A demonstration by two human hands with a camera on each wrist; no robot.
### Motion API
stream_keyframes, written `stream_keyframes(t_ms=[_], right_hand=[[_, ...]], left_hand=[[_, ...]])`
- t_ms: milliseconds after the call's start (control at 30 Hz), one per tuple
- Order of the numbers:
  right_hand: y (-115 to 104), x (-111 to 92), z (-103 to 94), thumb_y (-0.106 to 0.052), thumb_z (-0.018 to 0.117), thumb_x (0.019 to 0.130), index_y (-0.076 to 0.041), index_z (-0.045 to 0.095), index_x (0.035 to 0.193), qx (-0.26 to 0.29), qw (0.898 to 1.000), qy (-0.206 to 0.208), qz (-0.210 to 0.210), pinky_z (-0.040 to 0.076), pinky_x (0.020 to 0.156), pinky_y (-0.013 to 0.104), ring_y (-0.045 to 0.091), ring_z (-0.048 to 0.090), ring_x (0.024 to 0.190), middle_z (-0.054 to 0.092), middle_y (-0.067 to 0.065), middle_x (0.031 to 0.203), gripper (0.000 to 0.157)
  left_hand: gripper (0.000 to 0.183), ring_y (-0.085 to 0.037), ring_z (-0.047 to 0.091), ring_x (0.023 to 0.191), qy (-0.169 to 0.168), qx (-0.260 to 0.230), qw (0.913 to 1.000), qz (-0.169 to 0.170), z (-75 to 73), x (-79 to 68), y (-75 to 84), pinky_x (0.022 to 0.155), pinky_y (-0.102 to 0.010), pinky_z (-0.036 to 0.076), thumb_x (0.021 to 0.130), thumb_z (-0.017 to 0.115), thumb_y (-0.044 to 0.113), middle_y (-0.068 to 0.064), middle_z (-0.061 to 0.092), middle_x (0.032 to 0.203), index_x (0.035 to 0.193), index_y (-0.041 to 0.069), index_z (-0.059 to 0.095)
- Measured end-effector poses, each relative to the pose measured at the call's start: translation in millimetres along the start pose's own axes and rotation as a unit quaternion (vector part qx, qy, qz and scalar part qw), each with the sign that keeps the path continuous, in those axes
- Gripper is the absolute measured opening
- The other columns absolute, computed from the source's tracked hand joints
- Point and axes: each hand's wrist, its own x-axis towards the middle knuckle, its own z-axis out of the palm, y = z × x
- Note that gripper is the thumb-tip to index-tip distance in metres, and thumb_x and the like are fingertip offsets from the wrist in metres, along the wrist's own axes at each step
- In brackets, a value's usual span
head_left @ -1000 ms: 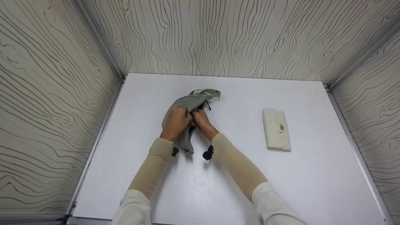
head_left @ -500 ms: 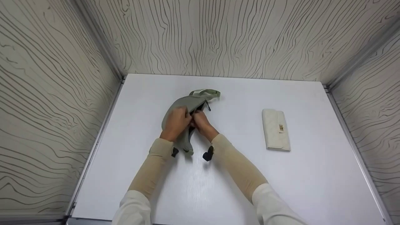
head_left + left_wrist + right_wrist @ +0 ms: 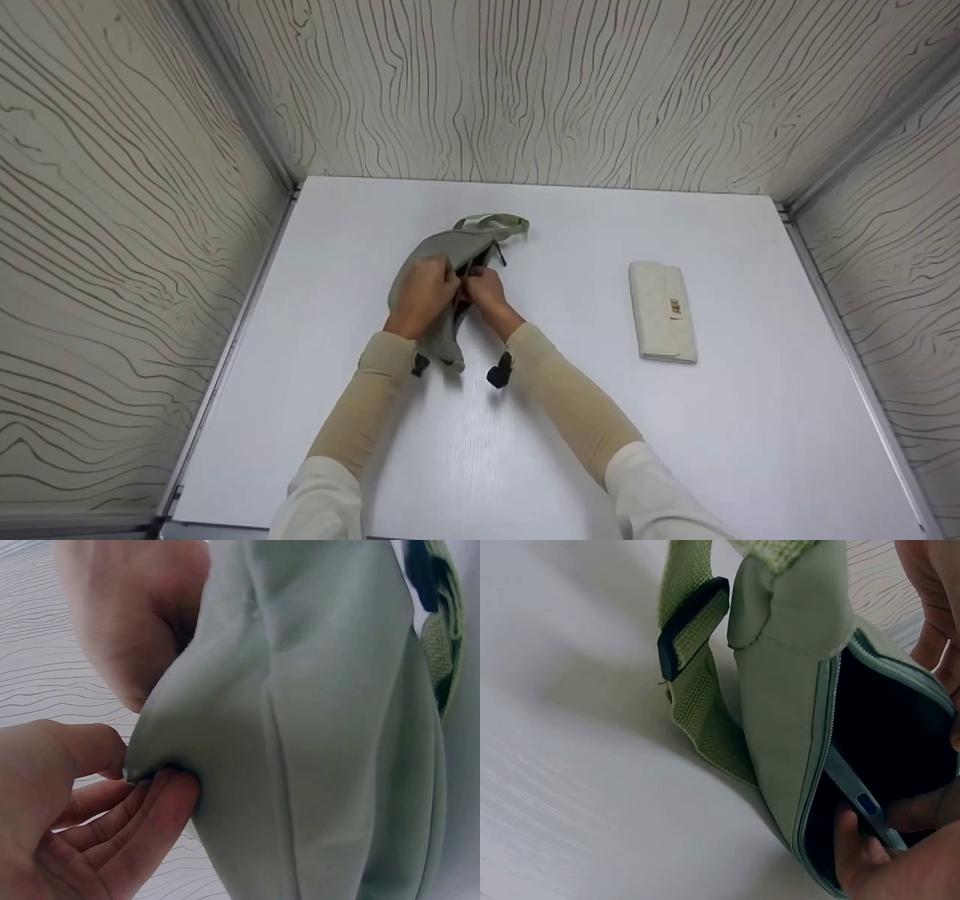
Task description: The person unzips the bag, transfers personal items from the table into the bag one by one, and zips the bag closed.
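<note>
A sage-green waist bag [image 3: 442, 247] lies left of the table's middle, its zipped mouth gaping toward the right. My left hand [image 3: 424, 292] pinches the edge of that mouth between thumb and fingers; the left wrist view shows the fabric [image 3: 247, 727] drawn to a point there. My right hand [image 3: 486, 291] reaches into the opening. In the right wrist view its thumb and fingers pinch a slim grey bar-like object [image 3: 853, 787] with a small blue mark, partly inside the dark interior. The rest of that object is hidden by the hand and bag.
A cream quilted wallet [image 3: 664, 311] with a gold clasp lies to the right on the white table [image 3: 750, 420]. The bag's green webbing strap [image 3: 504, 223] loops out behind it. Walls with a wood-line pattern [image 3: 480, 97] enclose the table's back and sides.
My right hand has shifted slightly toward me and to the right at the bag's mouth. The left hand keeps its pinch, and the wallet stays where it was.
</note>
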Motion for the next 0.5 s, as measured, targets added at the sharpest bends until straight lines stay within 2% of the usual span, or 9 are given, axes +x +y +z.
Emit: stream_keyframes(t_ms=[133, 267, 367, 500], right_hand=[[-0.5, 1.2, -1.6, -0.004, 0.053, 0.091, -0.007, 0.058, 0.084, -0.031, 0.999, 0.015, 0.003, 0.040, 0.063, 0.028, 0.015, 0.048, 0.066, 0.050, -0.002, 0.070, 0.010], [-0.6, 0.8, -2.8, -0.004, 0.055, 0.092, 0.003, 0.069, 0.101, -0.037, 0.999, 0.016, -0.003, 0.045, 0.069, 0.028, 0.018, 0.054, 0.075, 0.057, 0.003, 0.081, 0.018], [-0.1, 0.6, -3.1, -0.005, 0.057, 0.093, 0.006, 0.070, 0.110, -0.044, 0.999, 0.025, -0.001, 0.048, 0.071, 0.028, 0.019, 0.057, 0.080, 0.062, 0.006, 0.089, 0.024], [-0.5, 0.3, -3.3, -0.005, 0.060, 0.092, 0.007, 0.069, 0.112, -0.048, 0.998, 0.039, 0.006, 0.049, 0.073, 0.029, 0.020, 0.059, 0.083, 0.065, 0.010, 0.097, 0.025]], left_hand=[[0.018, -0.018, 0.048, 0.068, 0.001, 0.004, 1.0000, 0.002, -0.5, 0.0, 0.7, 0.063, -0.034, 0.040, 0.099, 0.063, 0.004, -0.004, 0.052, 0.076, 0.082, 0.006, 0.057], [0.017, -0.019, 0.047, 0.068, -0.004, 0.016, 0.9999, 0.000, -0.3, -0.1, 1.6, 0.063, -0.034, 0.040, 0.099, 0.063, 0.003, -0.006, 0.054, 0.076, 0.082, 0.005, 0.058], [0.018, -0.018, 0.047, 0.068, -0.006, 0.021, 0.9998, -0.001, -0.3, 0.2, 1.7, 0.063, -0.035, 0.040, 0.099, 0.063, 0.003, -0.006, 0.054, 0.076, 0.082, 0.005, 0.058], [0.018, -0.019, 0.047, 0.069, -0.008, 0.011, 0.9999, -0.004, -0.5, 1.1, 1.8, 0.064, -0.035, 0.040, 0.099, 0.063, 0.003, -0.004, 0.052, 0.076, 0.082, 0.004, 0.058]])
